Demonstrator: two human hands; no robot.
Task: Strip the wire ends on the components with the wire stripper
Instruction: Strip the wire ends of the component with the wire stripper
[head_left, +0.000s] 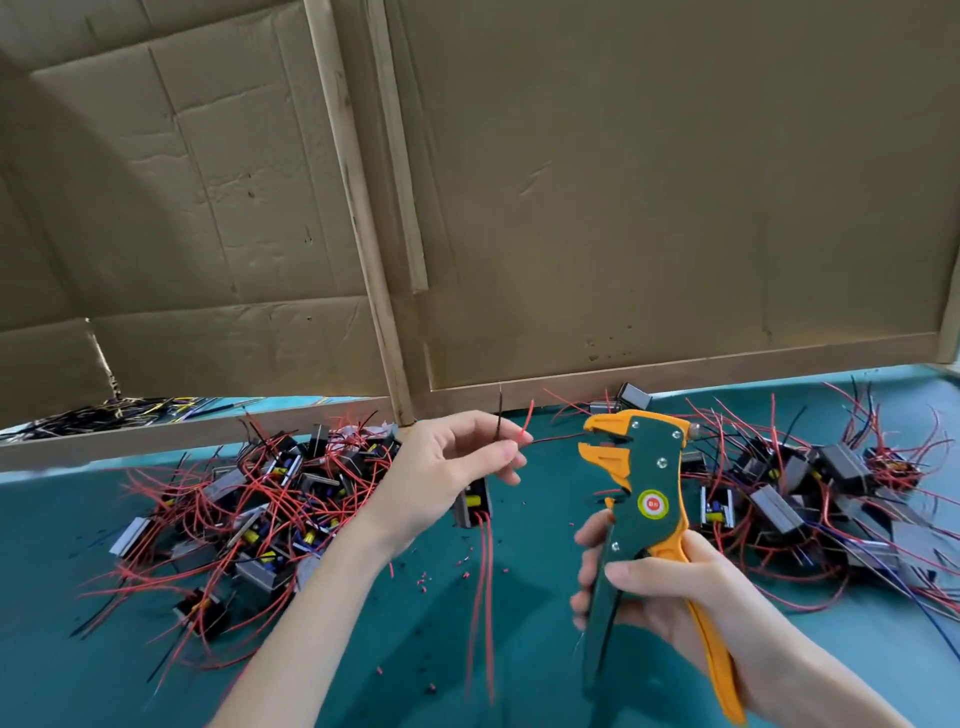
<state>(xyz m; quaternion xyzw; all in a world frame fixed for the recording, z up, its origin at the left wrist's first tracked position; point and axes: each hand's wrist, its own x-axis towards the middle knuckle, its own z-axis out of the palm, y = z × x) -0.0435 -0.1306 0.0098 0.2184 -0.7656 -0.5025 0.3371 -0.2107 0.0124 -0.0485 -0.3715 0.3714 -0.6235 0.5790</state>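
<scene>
Single head-worn wide-angle view; faces forward and down over counter (62, 649); sits close above wire stripper (639, 499), framed low, right of centre; cardboard wall (675, 182) beyond wire stripper fills upper half.

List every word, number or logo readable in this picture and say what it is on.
Nothing can be read for certain.
Round red badge on the wire stripper: two pale characters, too blurred to read.
Components on the table: any print is too small to read.
Cardboard wall: no print shows.
</scene>
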